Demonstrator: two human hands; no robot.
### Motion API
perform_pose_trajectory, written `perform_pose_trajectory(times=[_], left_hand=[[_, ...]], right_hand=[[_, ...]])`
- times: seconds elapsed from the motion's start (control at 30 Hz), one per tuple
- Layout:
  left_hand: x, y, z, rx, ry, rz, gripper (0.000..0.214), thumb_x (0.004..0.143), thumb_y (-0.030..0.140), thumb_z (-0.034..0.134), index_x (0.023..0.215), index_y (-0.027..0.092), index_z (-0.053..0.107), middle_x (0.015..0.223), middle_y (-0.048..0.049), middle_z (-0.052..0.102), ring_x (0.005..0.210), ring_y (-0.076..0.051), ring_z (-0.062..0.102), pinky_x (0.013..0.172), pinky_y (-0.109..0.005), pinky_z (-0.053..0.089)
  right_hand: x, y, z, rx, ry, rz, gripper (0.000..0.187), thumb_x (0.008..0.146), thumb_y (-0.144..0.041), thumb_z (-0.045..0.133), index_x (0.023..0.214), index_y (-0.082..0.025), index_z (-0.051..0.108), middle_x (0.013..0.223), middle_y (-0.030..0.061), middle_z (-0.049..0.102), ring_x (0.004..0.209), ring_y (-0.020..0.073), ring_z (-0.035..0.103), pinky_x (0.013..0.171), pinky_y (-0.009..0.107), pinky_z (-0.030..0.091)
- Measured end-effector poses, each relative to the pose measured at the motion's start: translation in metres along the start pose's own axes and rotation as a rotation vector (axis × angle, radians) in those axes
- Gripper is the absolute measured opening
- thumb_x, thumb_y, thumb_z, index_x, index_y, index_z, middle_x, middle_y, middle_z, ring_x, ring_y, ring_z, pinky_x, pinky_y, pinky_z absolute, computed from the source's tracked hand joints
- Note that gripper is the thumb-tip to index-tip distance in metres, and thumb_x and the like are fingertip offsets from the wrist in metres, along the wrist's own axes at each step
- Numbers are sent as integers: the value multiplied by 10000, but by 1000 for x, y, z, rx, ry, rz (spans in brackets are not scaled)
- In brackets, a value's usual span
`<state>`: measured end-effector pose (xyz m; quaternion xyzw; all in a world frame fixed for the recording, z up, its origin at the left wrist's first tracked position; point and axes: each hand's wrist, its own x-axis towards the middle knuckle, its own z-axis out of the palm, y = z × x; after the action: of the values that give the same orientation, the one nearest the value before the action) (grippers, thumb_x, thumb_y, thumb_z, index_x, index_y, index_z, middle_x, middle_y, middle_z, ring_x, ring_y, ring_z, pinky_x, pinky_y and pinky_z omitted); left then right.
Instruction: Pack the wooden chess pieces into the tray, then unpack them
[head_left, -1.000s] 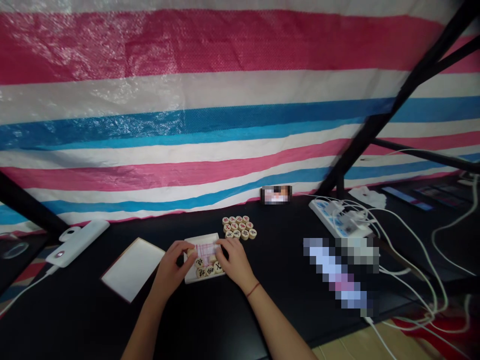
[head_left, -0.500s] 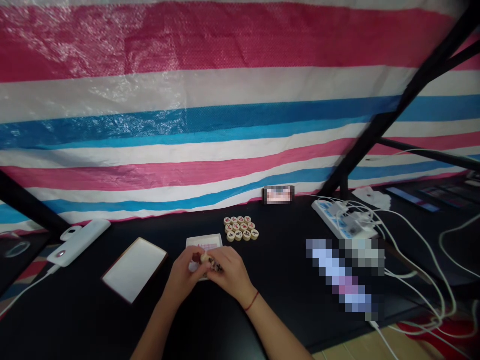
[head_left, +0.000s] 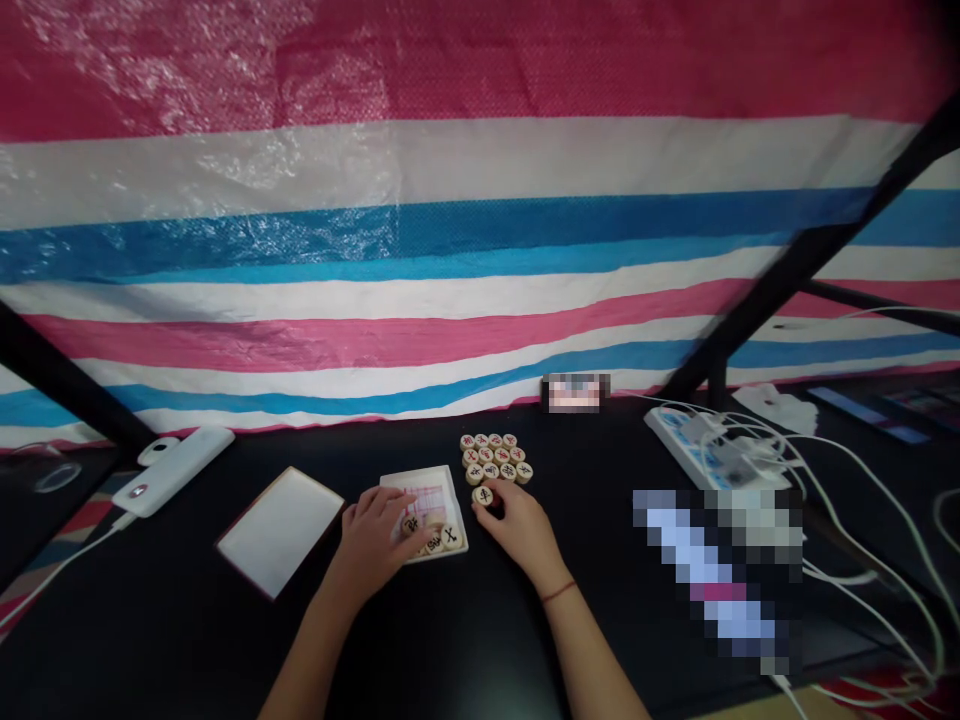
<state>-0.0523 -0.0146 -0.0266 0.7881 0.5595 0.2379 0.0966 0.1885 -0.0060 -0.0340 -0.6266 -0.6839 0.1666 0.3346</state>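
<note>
My right hand (head_left: 517, 520) pinches a Chinese chess piece (head_left: 484, 496) with a black character between thumb and fingers, just in front of the rows of chess pieces (head_left: 491, 456). Those rows sit close together, the two back ones marked in red, the front one in black. My left hand (head_left: 381, 540) lies over the left side of a shallow white box (head_left: 459, 515), fingers apart. Several loose chess pieces (head_left: 450, 537) with black characters lie in the box's near end, partly under my left thumb. A printed sheet (head_left: 429, 502) with red lines shows inside the box.
The box lid (head_left: 281, 532) lies white side up at the left. Behind it rests a white power bank (head_left: 176, 470) with a cable. A power strip (head_left: 690, 455) with tangled white cables is at the right. A striped plastic sheet (head_left: 420, 300) hangs behind the black table (head_left: 442, 640).
My hands were together over the box around some pieces; now they are apart. The right has moved rightward with one piece to the rows, and loose pieces show in the box.
</note>
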Motion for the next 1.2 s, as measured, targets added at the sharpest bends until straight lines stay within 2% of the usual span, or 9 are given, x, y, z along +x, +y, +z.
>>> perform_pose_trajectory(times=[0.13, 0.23, 0.4, 0.57, 0.63, 0.8, 1.03, 1.2], left_hand=[[-1, 0, -2, 20, -61, -7, 346, 759, 468, 683, 1062, 301, 675, 1128, -50, 659, 1142, -310, 499, 936, -484, 399], [-1, 0, -4, 16, -81, 4, 294, 770, 461, 676, 1023, 309, 688, 1124, -45, 657, 1145, -310, 491, 936, -492, 393], [1, -2, -7, -10, -105, 6, 195, 891, 371, 525, 955, 315, 700, 1106, -20, 664, 1141, -278, 500, 932, -481, 387], [2, -6, -6, -6, -97, 26, 202, 886, 287, 507, 968, 286, 692, 1105, -27, 665, 1132, -264, 508, 917, -453, 402], [2, -7, -6, -10, -93, 36, 186, 877, 272, 521, 962, 277, 687, 1094, -26, 672, 1126, -254, 512, 927, -440, 397], [4, -7, -8, -31, -119, 13, 146, 873, 291, 536, 934, 279, 669, 1064, -5, 687, 1126, -247, 514, 952, -438, 376], [4, -4, -11, -36, -127, -37, 128, 875, 270, 534, 917, 277, 654, 1011, 6, 715, 1147, -263, 516, 948, -475, 346], [7, 0, -19, -129, -63, 30, 170, 912, 297, 506, 943, 243, 663, 988, -33, 712, 1015, -226, 593, 908, -409, 400]], right_hand=[[0, -1, 0, 17, 13, -11, 159, 793, -271, 584, 923, -214, 653, 771, 21, 641, 665, 169, 590, 607, 255, 437], [0, 0, 1, 35, 26, -37, 198, 788, -262, 586, 969, -207, 647, 849, 36, 657, 712, 174, 606, 649, 264, 461], [-2, -2, 2, -7, -12, -29, 251, 783, -247, 590, 1028, -218, 638, 857, 28, 644, 720, 175, 608, 660, 276, 468], [-2, -3, 2, -3, 10, -34, 266, 783, -228, 564, 1046, -230, 602, 957, 32, 631, 716, 162, 588, 646, 266, 461], [-2, -3, 3, 9, 8, -18, 246, 774, -224, 564, 1020, -228, 571, 936, 20, 621, 693, 153, 571, 601, 247, 439], [-1, -1, 4, 16, 6, -11, 82, 775, -235, 555, 818, -225, 486, 848, -1, 581, 651, 138, 525, 543, 227, 371], [-3, -14, 1, 76, 144, -165, 59, 807, -202, 509, 755, -216, 484, 740, -3, 519, 668, 146, 499, 632, 255, 396], [-8, -38, 6, 145, 87, -379, 105, 816, -164, 521, 892, -204, 581, 864, 47, 598, 848, 201, 534, 783, 329, 417]])
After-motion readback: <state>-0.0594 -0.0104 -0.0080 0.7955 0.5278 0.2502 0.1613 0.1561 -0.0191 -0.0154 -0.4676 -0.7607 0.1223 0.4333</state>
